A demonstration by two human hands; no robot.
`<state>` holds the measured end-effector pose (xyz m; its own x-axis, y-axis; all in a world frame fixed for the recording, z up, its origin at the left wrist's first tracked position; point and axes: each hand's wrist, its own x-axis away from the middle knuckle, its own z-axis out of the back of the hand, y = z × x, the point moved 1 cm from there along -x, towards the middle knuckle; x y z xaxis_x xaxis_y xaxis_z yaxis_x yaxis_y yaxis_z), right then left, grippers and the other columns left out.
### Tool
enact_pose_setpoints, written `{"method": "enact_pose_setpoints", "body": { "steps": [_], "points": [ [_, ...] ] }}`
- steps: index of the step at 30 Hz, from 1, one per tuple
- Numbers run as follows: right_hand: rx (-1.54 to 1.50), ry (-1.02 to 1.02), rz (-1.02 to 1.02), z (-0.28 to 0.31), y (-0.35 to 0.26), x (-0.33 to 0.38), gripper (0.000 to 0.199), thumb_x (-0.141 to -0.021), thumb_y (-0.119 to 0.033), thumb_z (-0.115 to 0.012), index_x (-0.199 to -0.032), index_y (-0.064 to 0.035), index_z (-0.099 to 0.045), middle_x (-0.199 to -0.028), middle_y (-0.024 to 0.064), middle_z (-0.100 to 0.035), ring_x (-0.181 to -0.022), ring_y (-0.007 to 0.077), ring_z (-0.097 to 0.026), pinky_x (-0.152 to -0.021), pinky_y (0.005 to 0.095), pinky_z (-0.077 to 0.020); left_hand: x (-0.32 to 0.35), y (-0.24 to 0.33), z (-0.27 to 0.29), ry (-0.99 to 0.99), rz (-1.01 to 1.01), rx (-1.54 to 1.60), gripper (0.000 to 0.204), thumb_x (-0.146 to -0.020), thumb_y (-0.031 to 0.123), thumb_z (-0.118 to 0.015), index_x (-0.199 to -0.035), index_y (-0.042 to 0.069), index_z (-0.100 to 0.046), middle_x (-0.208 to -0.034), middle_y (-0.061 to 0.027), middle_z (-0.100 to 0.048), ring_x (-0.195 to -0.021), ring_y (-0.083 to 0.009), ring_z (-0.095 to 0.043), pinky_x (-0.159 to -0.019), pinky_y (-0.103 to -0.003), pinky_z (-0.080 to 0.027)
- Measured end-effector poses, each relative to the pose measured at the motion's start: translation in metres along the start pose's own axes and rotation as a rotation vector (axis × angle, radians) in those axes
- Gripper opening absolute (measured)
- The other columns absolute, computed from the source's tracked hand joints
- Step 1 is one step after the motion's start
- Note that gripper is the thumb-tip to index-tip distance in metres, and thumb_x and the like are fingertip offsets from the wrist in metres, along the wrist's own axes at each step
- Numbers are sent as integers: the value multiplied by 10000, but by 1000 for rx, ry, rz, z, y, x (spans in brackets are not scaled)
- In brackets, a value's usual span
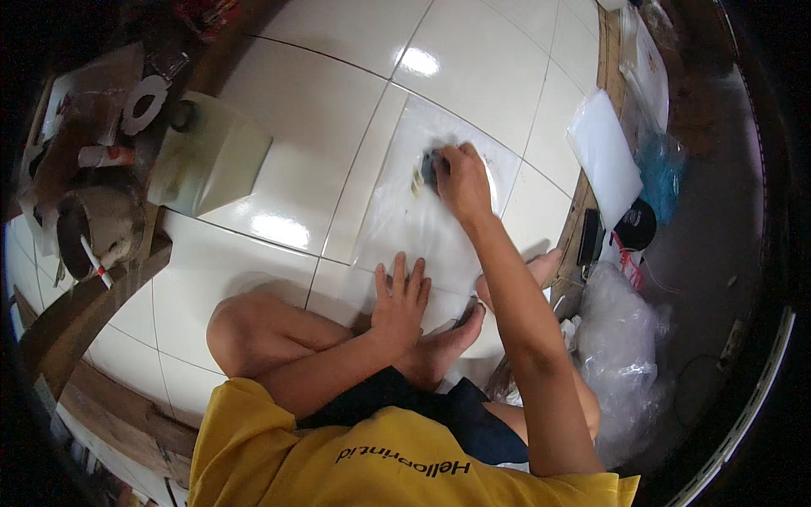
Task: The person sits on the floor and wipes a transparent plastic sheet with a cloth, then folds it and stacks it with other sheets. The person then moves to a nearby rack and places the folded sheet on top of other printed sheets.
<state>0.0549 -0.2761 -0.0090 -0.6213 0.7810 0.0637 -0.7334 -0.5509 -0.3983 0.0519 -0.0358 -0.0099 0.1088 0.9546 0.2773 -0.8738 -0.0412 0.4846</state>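
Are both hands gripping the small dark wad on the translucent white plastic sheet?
No, only the right hand holds the wad; the left hand rests apart, on the sheet.

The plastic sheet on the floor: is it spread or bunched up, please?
Spread: the plastic sheet lies flat, straight-edged, across the floor tiles.

Passage: over tiles (312,93) beyond my right hand (463,182). Obstacles: pale container (226,160) at left; white sheets (601,156), clear plastic (621,346) at right.
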Motion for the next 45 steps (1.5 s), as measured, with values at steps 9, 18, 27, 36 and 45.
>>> {"method": "enact_pose_setpoints", "body": {
  "steps": [9, 18, 27, 36, 45],
  "points": [
    [-45, 89, 65, -20, -20, 33, 154, -818, 10, -660, -970, -12, -672, -953, 213, -583, -820, 416, -615, -761, 480, -516, 9, 8, -6, -65, 24, -88, 683, -874, 364, -608, -1488, 97, -473, -1620, -196, -260, -1482, -499, -160, -1129, -738, -144],
    [-132, -18, 148, -31, -25, 88, 129, -827, -5, -651, -954, -19, -666, -937, 231, -566, -822, 424, -619, -724, 486, -524, 6, 9, -17, -31, 32, -97, 867, -744, 491, -743, -1472, 98, -486, -1601, -219, -254, -1464, -521, -173, -1110, -734, -209],
    [4, -179, 113, -7, -18, 23, 140, -817, 2, -633, -948, -16, -676, -988, 237, -607, -895, 418, -619, -791, 479, -519, 0, 5, -12, -44, 23, -57, 776, -797, 439, -684, -1465, 91, -496, -1608, -212, -255, -1469, -519, -168, -1109, -749, -178],
    [-39, 12, 68, -14, -16, 0, 103, -808, 9, -644, -908, -13, -653, -930, 221, -587, -877, 431, -618, -773, 492, -522, 7, 10, -7, -41, 11, -124, 889, -743, 509, -741, -1475, 82, -474, -1609, -224, -242, -1470, -532, -153, -1108, -756, -173],
    [-107, -96, 137, -27, -32, 68, 130, -809, 22, -635, -933, 1, -667, -943, 222, -592, -843, 422, -625, -746, 490, -522, 7, 9, -14, -47, 29, -112, 905, -732, 503, -752, -1479, 79, -469, -1614, -232, -224, -1469, -535, -147, -1099, -758, -189]
  ]
}}
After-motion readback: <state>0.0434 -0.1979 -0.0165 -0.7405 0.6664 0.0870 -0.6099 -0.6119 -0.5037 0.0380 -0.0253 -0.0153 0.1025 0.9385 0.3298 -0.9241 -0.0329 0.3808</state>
